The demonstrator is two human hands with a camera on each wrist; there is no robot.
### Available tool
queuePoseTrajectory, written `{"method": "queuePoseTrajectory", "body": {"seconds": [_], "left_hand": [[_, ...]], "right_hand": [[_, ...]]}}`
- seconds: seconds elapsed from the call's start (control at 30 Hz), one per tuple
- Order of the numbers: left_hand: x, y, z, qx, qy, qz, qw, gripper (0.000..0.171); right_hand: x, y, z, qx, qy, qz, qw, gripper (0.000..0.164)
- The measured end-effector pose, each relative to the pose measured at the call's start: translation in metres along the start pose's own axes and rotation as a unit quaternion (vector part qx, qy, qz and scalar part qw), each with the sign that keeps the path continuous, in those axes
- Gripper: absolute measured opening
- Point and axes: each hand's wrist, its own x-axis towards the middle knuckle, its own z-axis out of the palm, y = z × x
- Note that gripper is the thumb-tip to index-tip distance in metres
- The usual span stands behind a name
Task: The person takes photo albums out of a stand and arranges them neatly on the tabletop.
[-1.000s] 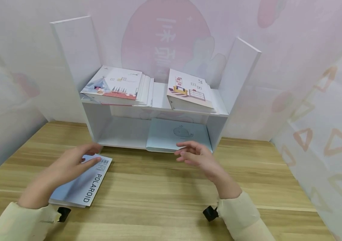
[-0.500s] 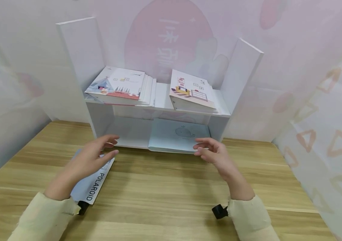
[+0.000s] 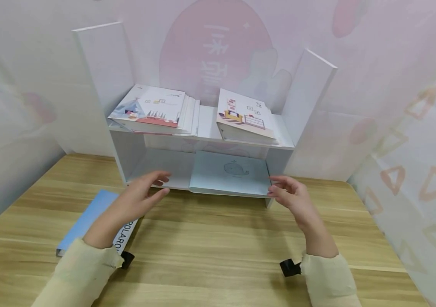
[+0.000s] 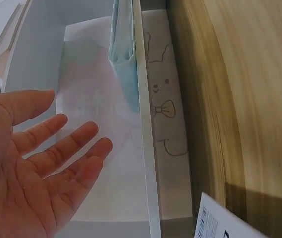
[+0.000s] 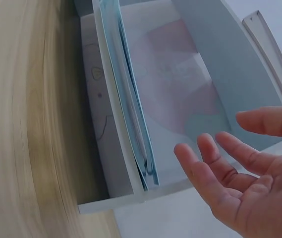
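My left hand (image 3: 137,198), fingers relaxed and holding nothing, hovers in front of the lower left bay of a white shelf (image 3: 172,170). The right hand (image 3: 296,200) is also free, its fingertips near the shelf's lower right corner. A pale blue album (image 3: 225,172) with a whale drawing lies flat on the lower shelf, at its right side. Both wrist views show this album edge-on, with the left hand's fingers (image 4: 64,148) and the right hand's fingers (image 5: 220,168) apart from it. A blue album marked POLAROID (image 3: 87,219) rests on the table, partly covered by the left forearm.
On the upper shelf, white illustrated binders (image 3: 150,108) lie stacked at the left and another stack of binders (image 3: 245,117) at the right. Tall white side panels (image 3: 104,59) rise at both ends. Patterned cloth walls (image 3: 398,140) surround the wooden table (image 3: 210,256).
Both hands have moved right; the left has passed from over the POLAROID album to the shelf front, the right from before the whale album to the shelf's corner. The albums stay put.
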Motion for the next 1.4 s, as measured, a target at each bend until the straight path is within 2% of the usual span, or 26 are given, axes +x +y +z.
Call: {"method": "queuePoseTrajectory", "body": {"seconds": [0.33, 0.53, 0.9, 1.07, 1.23, 1.4], "left_hand": [[0.015, 0.011, 0.013, 0.012, -0.002, -0.004, 0.9999, 0.041], [0.025, 0.015, 0.022, 0.021, 0.004, -0.012, 0.9997, 0.04], [0.039, 0.014, 0.039, -0.008, 0.019, -0.045, 0.9987, 0.04], [0.045, 0.014, 0.046, -0.003, 0.029, -0.059, 0.9978, 0.041], [0.048, 0.015, 0.054, -0.002, 0.024, -0.078, 0.9967, 0.042], [0.051, 0.017, 0.058, -0.006, 0.021, -0.097, 0.9951, 0.043]], "right_hand": [[0.002, 0.008, -0.011, -0.059, 0.039, 0.012, 0.997, 0.035], [0.007, 0.021, -0.015, -0.101, 0.039, 0.006, 0.994, 0.029], [0.019, 0.042, -0.012, -0.123, 0.052, 0.059, 0.989, 0.035], [0.023, 0.047, -0.006, -0.136, 0.084, 0.06, 0.985, 0.038], [0.025, 0.049, 0.001, -0.158, 0.121, 0.058, 0.978, 0.035], [0.026, 0.05, 0.005, -0.154, 0.146, 0.071, 0.975, 0.033]]}}
